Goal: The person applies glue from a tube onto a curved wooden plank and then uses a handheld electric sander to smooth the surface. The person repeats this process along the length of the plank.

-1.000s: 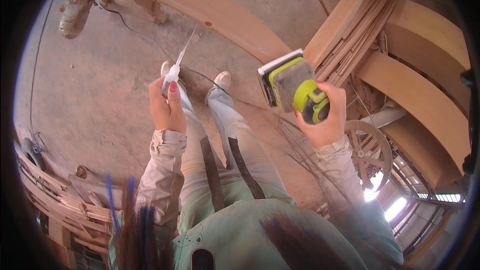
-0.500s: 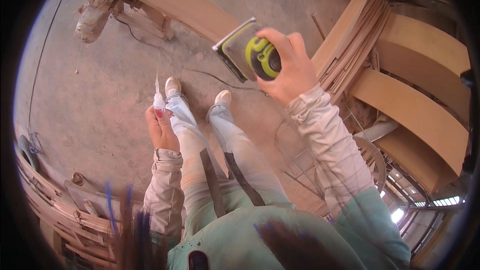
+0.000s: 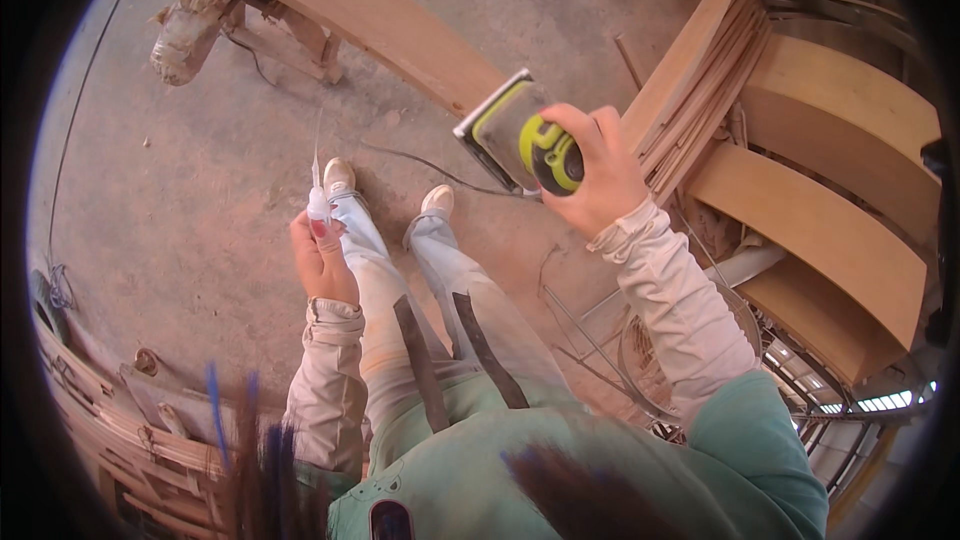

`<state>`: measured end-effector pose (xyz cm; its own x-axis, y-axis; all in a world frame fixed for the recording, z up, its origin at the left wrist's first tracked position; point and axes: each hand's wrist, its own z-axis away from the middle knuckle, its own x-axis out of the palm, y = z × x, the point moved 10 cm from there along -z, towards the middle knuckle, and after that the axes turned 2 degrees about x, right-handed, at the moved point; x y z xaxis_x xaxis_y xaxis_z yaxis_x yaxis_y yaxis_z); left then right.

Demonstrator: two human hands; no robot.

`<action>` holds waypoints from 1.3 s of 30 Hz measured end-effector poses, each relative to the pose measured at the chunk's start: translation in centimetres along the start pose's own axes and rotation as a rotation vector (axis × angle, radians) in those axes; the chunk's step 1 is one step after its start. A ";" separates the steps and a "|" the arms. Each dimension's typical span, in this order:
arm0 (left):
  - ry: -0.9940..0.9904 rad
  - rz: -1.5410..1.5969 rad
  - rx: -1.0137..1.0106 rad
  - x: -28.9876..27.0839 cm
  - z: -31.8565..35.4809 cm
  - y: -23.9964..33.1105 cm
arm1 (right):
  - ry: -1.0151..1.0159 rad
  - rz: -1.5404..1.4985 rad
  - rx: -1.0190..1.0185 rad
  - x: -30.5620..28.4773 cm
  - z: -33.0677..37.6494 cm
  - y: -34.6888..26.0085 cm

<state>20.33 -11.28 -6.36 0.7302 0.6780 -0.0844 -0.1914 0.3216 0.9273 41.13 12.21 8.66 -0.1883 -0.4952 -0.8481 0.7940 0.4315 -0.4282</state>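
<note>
My right hand (image 3: 600, 170) is closed round the black and green grip of a palm sander (image 3: 513, 132). The sander is held in the air, tilted, with its flat pad toward the left, just beyond the near end of a long wooden board (image 3: 370, 15). Lower and to the left, my left hand (image 3: 322, 258) pinches a small white glue bottle (image 3: 318, 206) with a long thin nozzle that points up and away. The bottle's lower part is hidden by my fingers.
Stacked thin wooden strips (image 3: 700, 80) and large curved wooden panels (image 3: 820, 220) stand on the right. A cable (image 3: 430, 158) lies on the concrete floor beyond my feet. A wrapped bundle (image 3: 195, 30) is at the far left, a round fan guard (image 3: 650, 355) near my right arm, and timber (image 3: 150, 440) lower left.
My right hand with the sander has moved a little right and nearer to me. The left hand and the bottle have stayed almost where they were.
</note>
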 end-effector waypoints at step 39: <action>0.055 -0.449 0.208 1.7 -6.3 5.4 | 0.226 -0.079 0.066 -2.6 5.5 1.0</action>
<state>16.40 -4.21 -3.76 0.6742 0.5383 -0.5056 0.2727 0.4549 0.8478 45.55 9.77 12.12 -0.3698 -0.3408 -0.8643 0.8065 0.3442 -0.4808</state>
